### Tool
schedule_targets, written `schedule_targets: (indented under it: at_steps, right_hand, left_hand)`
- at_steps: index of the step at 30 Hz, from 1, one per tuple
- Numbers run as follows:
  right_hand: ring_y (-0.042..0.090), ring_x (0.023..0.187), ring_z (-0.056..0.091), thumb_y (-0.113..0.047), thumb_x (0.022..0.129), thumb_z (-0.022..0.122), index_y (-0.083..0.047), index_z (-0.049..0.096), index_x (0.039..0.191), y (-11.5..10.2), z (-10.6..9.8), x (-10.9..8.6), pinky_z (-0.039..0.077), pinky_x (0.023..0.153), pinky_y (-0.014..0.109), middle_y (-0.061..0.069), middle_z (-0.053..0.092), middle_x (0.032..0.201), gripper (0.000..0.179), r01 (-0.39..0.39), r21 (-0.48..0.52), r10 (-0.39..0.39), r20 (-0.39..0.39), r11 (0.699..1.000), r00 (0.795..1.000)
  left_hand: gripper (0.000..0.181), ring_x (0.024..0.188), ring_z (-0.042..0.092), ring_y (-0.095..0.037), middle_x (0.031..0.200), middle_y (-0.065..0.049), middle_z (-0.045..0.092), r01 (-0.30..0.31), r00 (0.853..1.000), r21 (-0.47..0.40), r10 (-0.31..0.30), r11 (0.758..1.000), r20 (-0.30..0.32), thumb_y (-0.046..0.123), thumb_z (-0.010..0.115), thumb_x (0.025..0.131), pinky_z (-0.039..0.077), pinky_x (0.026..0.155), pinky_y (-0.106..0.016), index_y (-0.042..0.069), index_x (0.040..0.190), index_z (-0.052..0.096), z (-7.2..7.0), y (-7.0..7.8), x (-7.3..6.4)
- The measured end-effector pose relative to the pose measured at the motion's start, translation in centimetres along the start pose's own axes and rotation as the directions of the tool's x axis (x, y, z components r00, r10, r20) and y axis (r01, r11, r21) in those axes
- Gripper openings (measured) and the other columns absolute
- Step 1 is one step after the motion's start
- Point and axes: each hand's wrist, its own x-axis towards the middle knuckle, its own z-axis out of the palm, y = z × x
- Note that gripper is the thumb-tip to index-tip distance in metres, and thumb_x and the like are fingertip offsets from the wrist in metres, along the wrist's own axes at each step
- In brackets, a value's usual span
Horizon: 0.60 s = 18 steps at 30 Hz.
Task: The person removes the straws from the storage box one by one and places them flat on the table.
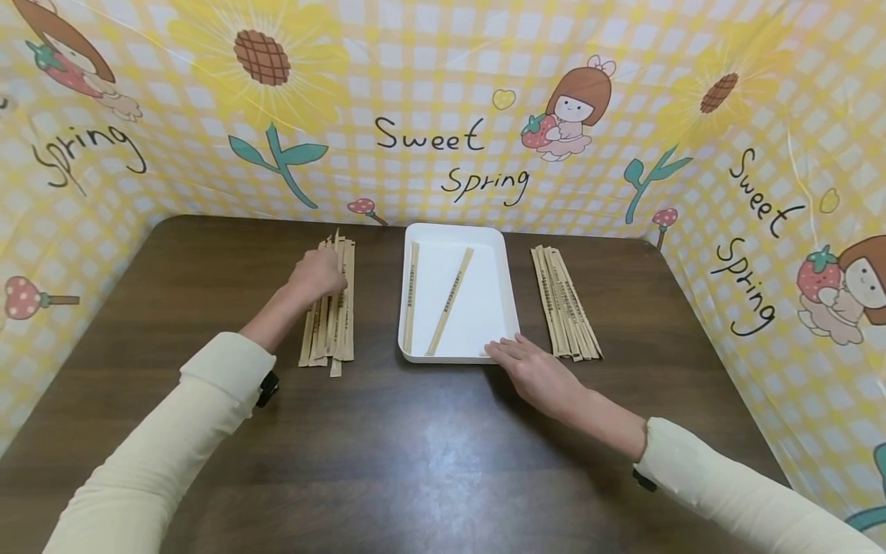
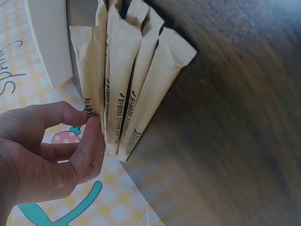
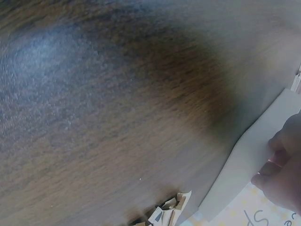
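My left hand (image 1: 320, 273) is over the left bundle of paper-wrapped straws (image 1: 321, 338). In the left wrist view, its thumb and a finger pinch one paper-wrapped straw (image 2: 86, 66) at the bundle's edge, beside several others. My right hand (image 1: 543, 377) holds the near right corner of the white tray (image 1: 460, 358), its fingers over the rim. The right wrist view shows that hand dimly at the right edge, against the tray's outer wall (image 3: 235, 174). Two wrapped straws lie apart in the tray, one along the left wall (image 1: 411, 296), the other slanted (image 1: 450, 300).
A second bundle of wrapped straws (image 1: 566, 304) lies to the right of the tray. All of it rests on a dark wooden table (image 1: 415, 462). A yellow checked cloth (image 1: 415, 85) with printed figures stands up behind and at both sides.
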Motion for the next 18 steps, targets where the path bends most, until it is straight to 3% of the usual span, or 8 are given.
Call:
schedule_targets:
  at_steps: [8,15,18]
  right_hand:
    - [0.032,0.109,0.066,0.011,0.086,0.063,0.006,0.063,0.124,0.02,0.16,0.02,0.048,0.102,0.049,0.020,0.069,0.118,0.038,0.009,-0.011,-0.009,-0.009,1.000,1.000]
    - [0.032,0.109,0.066,0.010,0.085,0.064,0.006,0.063,0.124,-0.03,0.17,-0.01,0.047,0.103,0.049,0.020,0.069,0.117,0.039,0.006,-0.011,-0.006,-0.009,1.000,1.000]
    - [0.032,0.109,0.066,0.010,0.087,0.063,0.006,0.064,0.124,-0.07,0.08,-0.01,0.047,0.103,0.048,0.020,0.069,0.117,0.037,0.003,-0.007,-0.003,-0.009,1.000,1.000]
  left_hand:
    - [0.016,0.063,0.048,-0.027,0.077,-0.017,0.049,0.019,1.000,-0.008,-0.019,1.000,0.002,0.005,0.056,0.085,0.041,0.051,-0.033,0.004,0.073,0.046,0.15,-0.06,-0.14]
    - [0.013,0.072,0.051,-0.033,0.094,-0.027,0.053,0.001,1.000,0.029,-0.001,1.000,-0.015,0.006,0.060,0.084,0.046,0.056,-0.038,-0.005,0.086,0.053,0.31,-0.10,-0.13]
    - [0.014,0.073,0.051,-0.034,0.094,-0.027,0.052,-0.007,0.999,0.026,0.008,1.000,-0.031,0.006,0.061,0.084,0.046,0.057,-0.039,-0.005,0.085,0.051,0.17,-0.03,-0.10]
